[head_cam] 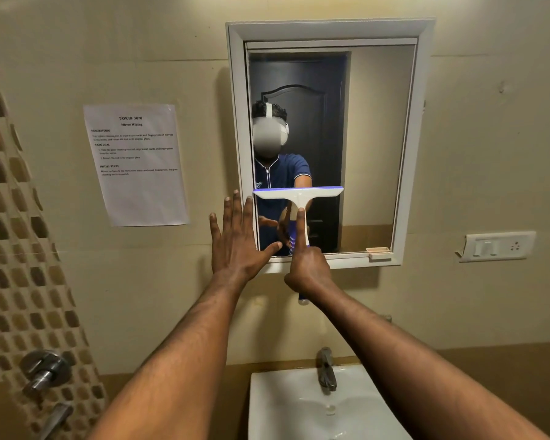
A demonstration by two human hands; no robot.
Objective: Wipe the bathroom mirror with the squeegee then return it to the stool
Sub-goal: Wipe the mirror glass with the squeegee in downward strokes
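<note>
The mirror (pixel 375 147) is smooth, glossy glass, set in a frame (pixel 329 29) of white, satin-looking plastic or painted moulding. The squeegee (pixel 299 198) looks like smooth white plastic with a blue strip along its top edge and blue ribs on the handle. The wall (pixel 489 122) is cream tile with a soft sheen; at its left edge runs a mosaic band (pixel 19 249) of small brown and tan pieces. A sheet of paper (pixel 137 163) on the wall is matt and slightly creased. The sink (pixel 273 404) is glossy white ceramic, its tap (pixel 327 371) dull grey metal, and the valve (pixel 45 369) polished chrome. The switch plate (pixel 497 246) is smooth white plastic.
</note>
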